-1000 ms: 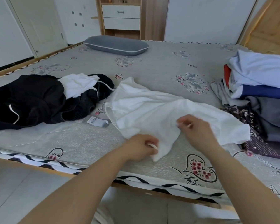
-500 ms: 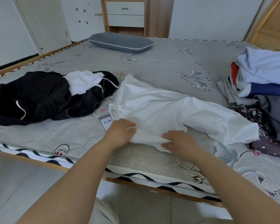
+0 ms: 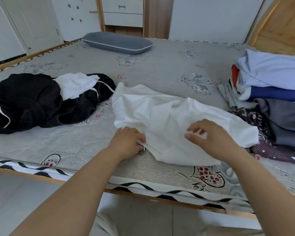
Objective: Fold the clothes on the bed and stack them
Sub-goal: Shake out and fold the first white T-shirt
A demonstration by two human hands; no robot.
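A crumpled white garment lies on the bed near its front edge. My left hand grips the garment's near left edge, fingers curled under the cloth. On top of the cloth, further right, sits my right hand, its fingers bent and pinching a fold. A black garment with a small white piece on it lies at the left. A pile of clothes in light blue, dark blue, red and grey sits at the right.
A grey pillow lies at the far side of the bed. Behind it stands a wooden cabinet with white drawers. A dark patterned cloth spreads under the right pile. Tiled floor lies in front of the bed.
The white garment has been pulled together and bunched nearer the front edge. My left hand moved right to the cloth's near edge, covering the paper tag; my right hand rose onto the cloth.
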